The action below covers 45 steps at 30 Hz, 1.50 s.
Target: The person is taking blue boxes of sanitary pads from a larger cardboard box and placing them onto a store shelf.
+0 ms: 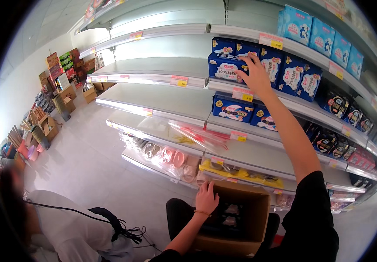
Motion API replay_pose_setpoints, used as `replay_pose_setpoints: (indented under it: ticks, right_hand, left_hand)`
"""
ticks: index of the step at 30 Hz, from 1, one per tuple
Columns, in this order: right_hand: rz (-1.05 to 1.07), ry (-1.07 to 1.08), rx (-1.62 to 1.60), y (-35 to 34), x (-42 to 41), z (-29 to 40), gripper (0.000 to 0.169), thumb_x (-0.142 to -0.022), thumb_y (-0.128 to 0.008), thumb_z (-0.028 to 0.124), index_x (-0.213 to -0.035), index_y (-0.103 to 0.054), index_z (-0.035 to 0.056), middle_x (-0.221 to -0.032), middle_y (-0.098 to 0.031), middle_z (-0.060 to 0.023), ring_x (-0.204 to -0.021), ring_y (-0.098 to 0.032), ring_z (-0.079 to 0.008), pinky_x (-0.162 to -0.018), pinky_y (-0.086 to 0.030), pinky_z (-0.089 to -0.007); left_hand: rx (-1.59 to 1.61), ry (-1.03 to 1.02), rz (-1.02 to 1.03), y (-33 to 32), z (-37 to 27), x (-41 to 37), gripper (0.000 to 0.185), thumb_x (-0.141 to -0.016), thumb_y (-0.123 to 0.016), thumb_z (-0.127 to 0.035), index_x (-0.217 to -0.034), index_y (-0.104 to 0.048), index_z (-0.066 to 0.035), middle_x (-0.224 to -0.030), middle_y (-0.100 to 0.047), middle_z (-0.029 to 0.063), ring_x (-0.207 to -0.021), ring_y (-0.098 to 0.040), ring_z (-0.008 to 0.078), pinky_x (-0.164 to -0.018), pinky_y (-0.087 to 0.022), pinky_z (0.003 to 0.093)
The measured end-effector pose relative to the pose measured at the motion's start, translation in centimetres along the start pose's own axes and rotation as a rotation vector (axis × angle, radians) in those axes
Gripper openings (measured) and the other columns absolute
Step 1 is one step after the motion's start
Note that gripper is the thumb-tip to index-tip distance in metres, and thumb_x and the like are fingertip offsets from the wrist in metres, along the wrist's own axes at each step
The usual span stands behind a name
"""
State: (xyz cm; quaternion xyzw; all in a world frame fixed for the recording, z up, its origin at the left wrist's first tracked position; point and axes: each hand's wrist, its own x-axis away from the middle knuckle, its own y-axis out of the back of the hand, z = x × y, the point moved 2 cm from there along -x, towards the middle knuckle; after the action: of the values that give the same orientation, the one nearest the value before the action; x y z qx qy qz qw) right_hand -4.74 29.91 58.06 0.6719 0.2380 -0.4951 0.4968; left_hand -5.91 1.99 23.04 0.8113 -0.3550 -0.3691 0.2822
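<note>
My right hand [257, 77] reaches up to a shelf. Its thumb lies on the front of a dark blue soft pack [224, 69] and its fingers curl over the top right end. This pack lies lengthwise in front of similar packs [267, 62] that stand in a row. Lower down, my left hand [207, 199] holds the left rim of an open cardboard box [259, 209] between my knees. Inside the box are dark packs [231, 214] with pale printed patches; shadow hides their lower parts.
Light blue packs [298, 26] stand on the shelf above, black packs [326, 140] at the right. Wrapped slippers [172, 157] fill the low shelf. To my left is a person in a pale top [67, 226], with cables [136, 234] nearby. Cartons [47, 127] line the far wall.
</note>
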Motion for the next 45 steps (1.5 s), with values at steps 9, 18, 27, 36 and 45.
replay_pose_setpoints:
  ticks: [9, 18, 27, 36, 45]
  right_hand:
    - [0.082, 0.014, 0.043, 0.7, 0.0, -0.9, 0.041, -0.081, -0.064, 0.027, -0.116, -0.057, 0.0074, -0.122, -0.053, -0.0140, -0.107, -0.051, -0.0330, -0.091, -0.042, -0.0410]
    - [-0.228, -0.004, 0.445, 9.3, 5.9, -4.9, 0.057, -0.074, -0.069, 0.021, -0.128, -0.049, 0.0233, -0.137, -0.036, -0.0154, -0.126, -0.032, -0.0379, -0.098, -0.031, -0.0529]
    - [-0.028, -0.312, 0.510, 10.2, 5.1, -11.8, 0.085, -0.066, -0.078, 0.030, -0.138, -0.033, 0.0306, -0.143, -0.024, -0.0219, -0.132, -0.022, -0.0441, -0.089, -0.038, -0.0623]
    - [-0.151, -0.224, 0.579, 9.5, 6.2, -12.9, 0.062, -0.074, -0.069, 0.029, -0.131, -0.045, 0.0267, -0.139, -0.032, -0.0188, -0.128, -0.029, -0.0408, -0.091, -0.037, -0.0587]
    - [-0.168, -0.147, 0.253, 11.4, 7.5, -11.6, 0.035, -0.076, -0.063, 0.021, -0.108, -0.061, 0.0097, -0.112, -0.057, -0.0146, -0.103, -0.055, -0.0322, -0.088, -0.043, -0.0408]
  left_hand:
    - [0.066, -0.021, 0.005, -0.6, 0.2, -0.4, 0.052, -0.073, -0.064, -0.013, -0.120, -0.043, -0.005, -0.120, -0.046, 0.0172, -0.109, -0.047, 0.0371, -0.087, -0.044, 0.0428]
    - [0.048, -0.016, 0.002, 0.0, 0.0, -0.4, 0.053, -0.073, -0.064, -0.012, -0.120, -0.043, -0.005, -0.121, -0.045, 0.0192, -0.109, -0.047, 0.0386, -0.087, -0.044, 0.0437]
    - [-0.011, 0.016, 0.024, -0.3, 0.4, -0.4, 0.052, -0.072, -0.063, -0.013, -0.120, -0.044, -0.005, -0.122, -0.044, 0.0202, -0.109, -0.047, 0.0375, -0.087, -0.043, 0.0438]
    - [0.004, -0.015, 0.017, -0.2, 0.1, -0.2, 0.054, -0.072, -0.063, -0.012, -0.122, -0.043, -0.005, -0.122, -0.044, 0.0208, -0.109, -0.046, 0.0377, -0.088, -0.043, 0.0433]
    - [-0.033, -0.032, 0.025, -0.8, -0.1, -0.9, 0.055, -0.073, -0.063, -0.013, -0.123, -0.042, -0.004, -0.123, -0.044, 0.0210, -0.110, -0.046, 0.0377, -0.088, -0.043, 0.0429]
